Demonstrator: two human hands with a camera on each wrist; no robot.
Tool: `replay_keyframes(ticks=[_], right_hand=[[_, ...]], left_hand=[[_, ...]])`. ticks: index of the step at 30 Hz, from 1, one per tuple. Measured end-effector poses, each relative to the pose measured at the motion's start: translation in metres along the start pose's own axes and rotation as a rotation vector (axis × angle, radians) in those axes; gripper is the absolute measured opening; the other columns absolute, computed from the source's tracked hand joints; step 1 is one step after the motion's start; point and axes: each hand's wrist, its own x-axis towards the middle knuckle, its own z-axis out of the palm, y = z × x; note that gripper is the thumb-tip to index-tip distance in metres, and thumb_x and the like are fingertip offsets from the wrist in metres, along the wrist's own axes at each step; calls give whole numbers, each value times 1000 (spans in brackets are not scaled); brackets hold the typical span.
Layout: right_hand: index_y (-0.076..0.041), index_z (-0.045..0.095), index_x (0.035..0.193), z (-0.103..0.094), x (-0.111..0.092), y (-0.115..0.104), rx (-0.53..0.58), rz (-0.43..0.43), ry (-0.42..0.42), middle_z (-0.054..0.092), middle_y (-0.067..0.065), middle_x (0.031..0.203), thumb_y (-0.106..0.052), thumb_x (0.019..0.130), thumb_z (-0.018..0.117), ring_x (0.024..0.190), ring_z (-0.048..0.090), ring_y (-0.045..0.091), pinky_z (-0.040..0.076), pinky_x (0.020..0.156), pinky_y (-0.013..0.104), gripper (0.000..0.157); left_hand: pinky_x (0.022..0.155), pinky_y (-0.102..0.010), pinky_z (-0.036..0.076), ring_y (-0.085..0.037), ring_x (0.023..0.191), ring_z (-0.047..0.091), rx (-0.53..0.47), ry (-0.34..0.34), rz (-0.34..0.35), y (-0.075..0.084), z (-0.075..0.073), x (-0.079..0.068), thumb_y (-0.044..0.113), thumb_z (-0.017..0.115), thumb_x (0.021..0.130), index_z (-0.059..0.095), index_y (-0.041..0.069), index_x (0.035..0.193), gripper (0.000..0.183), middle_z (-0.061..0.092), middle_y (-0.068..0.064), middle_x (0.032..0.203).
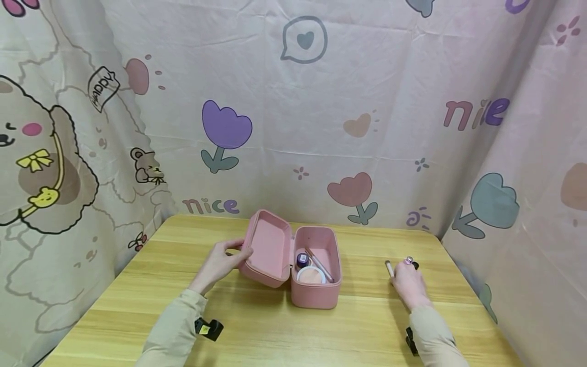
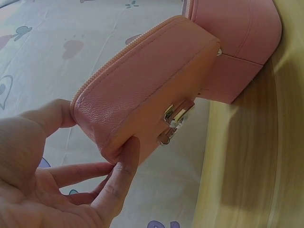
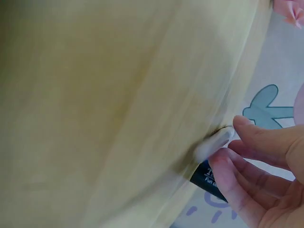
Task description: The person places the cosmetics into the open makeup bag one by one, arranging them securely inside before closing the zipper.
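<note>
Pink case [image 1: 316, 296] near the middle of a wooden table [image 1: 257, 331], as I see it standing by; its centre serves as the middle of the dial. The lid [image 1: 270, 248] leans out on its hinge toward nine o'clock, where the left hand [image 1: 224, 261] pinches its outer corner between the digits. The left wrist view shows the lid apparently clear of the table, with a metal buckle [image 2: 176, 118] on its outer face; the grip probably steadies the lid and keeps the mouth of the case uncovered. Inside, a purple jar [image 1: 302, 260] sits toward eight o'clock, a round powder compact [image 1: 311, 276] toward six, and a slim brush [image 1: 321, 266] runs from eleven to five, perhaps aslant because the wider pieces take up the near-left side. Well apart, at three o'clock, the right hand [image 1: 409, 283] is down at the table, a pale stick [image 1: 389, 268] jutting from it toward the hand's own ten o'clock. In the right wrist view thumb and forefinger flank this stick, a stance suited to so thin a thing; owing to blur I cannot tell whether they pinch it. A dark item with white lettering [image 3: 207, 179] lies just beside those fingertips, partly hidden, and a shiny cap [image 1: 408, 260] shows at the hand's twelve o'clock.
</note>
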Motion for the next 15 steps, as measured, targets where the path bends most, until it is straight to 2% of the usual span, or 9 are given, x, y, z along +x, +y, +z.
replay_keyframes(ticks=[8,15], right_hand=[[-1,57,70,1,11,-4,-40,-7,-14,52,12,67,-10,69,70,56,46,22,37,43,28,16],[0,56,72,1,16,-7,-41,-2,-68,52,12,66,0,68,62,56,48,24,38,43,29,7]], left_hand=[[68,-28,53,-15,81,60,-8,-1,2,-2,1,1,32,63,81,51,2,123,53,58,-16,110],[69,-28,54,-15,81,60,-20,-6,1,-2,0,1,31,63,81,51,1,123,53,58,-17,109]])
